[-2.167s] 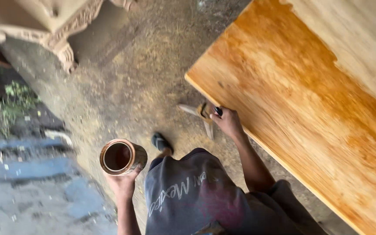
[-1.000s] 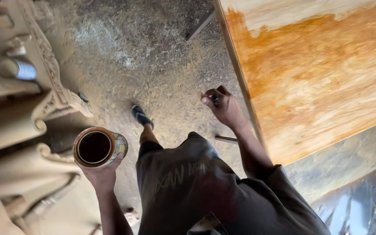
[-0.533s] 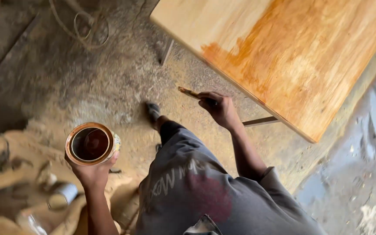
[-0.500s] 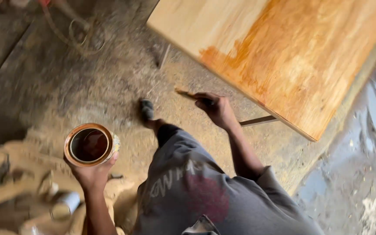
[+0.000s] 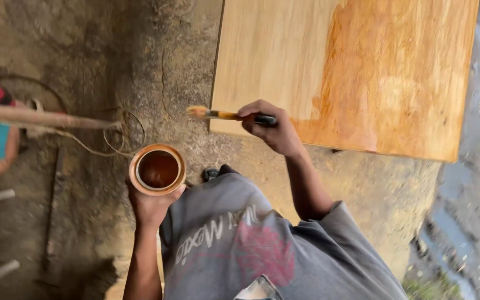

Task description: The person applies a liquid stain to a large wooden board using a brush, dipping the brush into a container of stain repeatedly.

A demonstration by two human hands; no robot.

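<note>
The right hand [image 5: 273, 130] has its fingers wrapped tight around a paintbrush [image 5: 223, 115] whose bristles point toward 9 o'clock, just off the near corner of the wooden board [image 5: 284, 55]. The left hand [image 5: 151, 203] cups a round can of brown stain [image 5: 158, 169] from beneath at 8 o'clock of the brush. The board's 3 o'clock half looks coated amber; its pale 9 o'clock part seems left to do.

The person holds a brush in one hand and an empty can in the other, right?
Not quite. In the head view, the can in the left hand isn't empty: it holds dark brown liquid. The right hand does hold a brush.
</note>
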